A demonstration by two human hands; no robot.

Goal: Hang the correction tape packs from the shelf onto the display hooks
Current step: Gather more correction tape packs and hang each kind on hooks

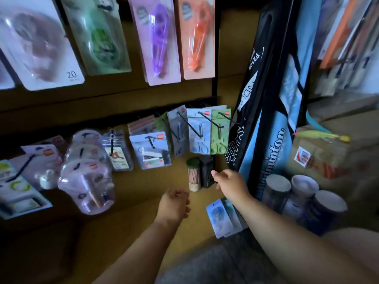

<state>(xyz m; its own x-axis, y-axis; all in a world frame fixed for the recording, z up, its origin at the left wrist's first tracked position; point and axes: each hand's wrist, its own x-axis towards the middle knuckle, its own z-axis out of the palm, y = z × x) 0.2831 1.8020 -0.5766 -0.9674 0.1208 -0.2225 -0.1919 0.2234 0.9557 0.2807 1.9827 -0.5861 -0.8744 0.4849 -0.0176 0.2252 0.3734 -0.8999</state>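
Two blue correction tape packs (223, 218) lie on the brown shelf (127, 218), partly under my right forearm. My right hand (229, 184) reaches forward above them, thumb extended toward a black box (206, 171); its fingers are hidden, and nothing shows in its grip. My left hand (174, 203) hovers over the shelf, fingers loosely curled, empty. Black display hooks (194, 128) stick out above, carrying scissor packs (207, 132). Higher up hang purple (159, 39), orange (198, 35) and green (102, 35) correction tape packs.
A green-lidded tube of pencils (193, 175) stands beside the black box. Stapler and tape packs (151, 149) hang on hooks to the left. A blue badminton racket bag (270, 111) leans at the right, with shuttlecock tubes (303, 199) and a cardboard box (320, 158) behind it.
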